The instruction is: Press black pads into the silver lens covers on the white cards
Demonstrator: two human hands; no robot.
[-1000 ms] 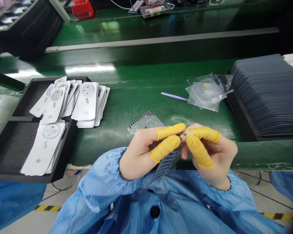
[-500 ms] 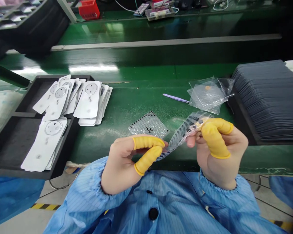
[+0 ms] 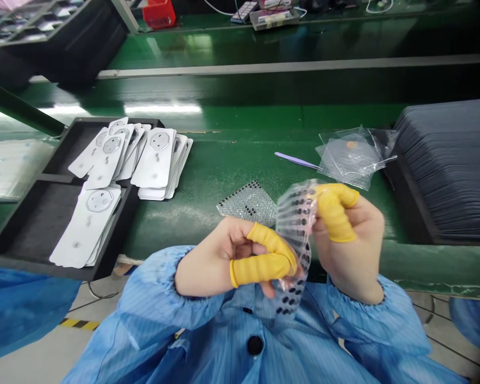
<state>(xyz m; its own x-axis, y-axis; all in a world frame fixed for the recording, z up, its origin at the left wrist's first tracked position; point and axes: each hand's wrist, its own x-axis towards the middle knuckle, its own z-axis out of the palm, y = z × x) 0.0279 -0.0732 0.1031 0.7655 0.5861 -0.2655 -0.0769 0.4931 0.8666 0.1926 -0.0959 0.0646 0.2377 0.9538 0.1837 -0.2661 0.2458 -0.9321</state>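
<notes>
Both hands wear yellow finger cots on thumb and forefinger. Between them hangs a clear plastic sheet [image 3: 294,213] with rows of black dots, bent and held upright in front of my body. My right hand [image 3: 346,229] pinches its upper right edge. My left hand [image 3: 256,258] is closed on its middle left part, the fingertips partly behind the film. Just beyond my left hand, a second clear sheet [image 3: 250,205] with fewer black dots lies flat on the green bench. Purple tweezers [image 3: 296,159] rest past the hands, their tips by a pile of clear film pieces [image 3: 348,160].
At left, a black divided tray [image 3: 24,224] carries stacks of white cards [image 3: 88,224] with round prints; more cards [image 3: 154,160] lean over its right edge. A black tray at right holds a dense row of dark grey sheets [image 3: 452,170]. A red bin [image 3: 159,14] stands at the back.
My left hand has moved right and onto the dotted sheet's middle. The sheet has turned from slanting sideways to hanging upright, its dots facing me. My right hand has shifted slightly left.
</notes>
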